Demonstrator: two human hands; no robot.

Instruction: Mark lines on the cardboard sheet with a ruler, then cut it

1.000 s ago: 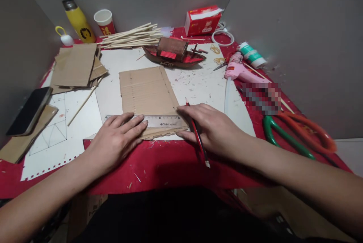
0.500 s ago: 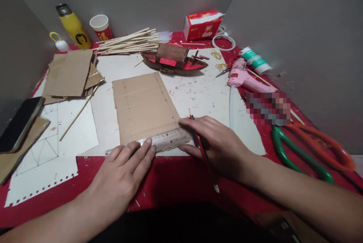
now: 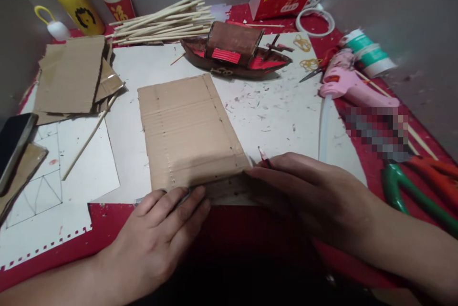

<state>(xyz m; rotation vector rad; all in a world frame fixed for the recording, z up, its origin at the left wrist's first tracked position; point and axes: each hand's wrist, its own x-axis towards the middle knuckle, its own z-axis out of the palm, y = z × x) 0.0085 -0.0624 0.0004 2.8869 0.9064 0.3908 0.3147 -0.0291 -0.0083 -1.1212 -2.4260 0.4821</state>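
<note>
A piece of brown cardboard [image 3: 189, 125] with pencil marks and a dotted crease lies in front of me on white paper. Along its near edge runs a clear ruler [image 3: 227, 190], dim in shadow. My left hand [image 3: 168, 225] presses its fingers down on the ruler at the left; its thumb is hidden. My right hand [image 3: 315, 191] is at the near right corner of the cardboard, its fingertips touching the edge. Between its fingers it holds a red and black pencil [image 3: 264, 153], the tip pointing up and away; the rest is hidden by the hand.
Behind stands a brown model boat [image 3: 234, 51] beside wooden sticks [image 3: 161, 25]. At right lie a pink glue gun [image 3: 358, 84] and scissors [image 3: 397, 187] with green and orange handles. Cardboard pieces [image 3: 71, 77], a phone [image 3: 14, 146] and a drawn sheet [image 3: 86, 153] lie left.
The view has moved closer and tilted down. My right hand has turned over the ruler's right end, hiding more of the pencil and shading the ruler.
</note>
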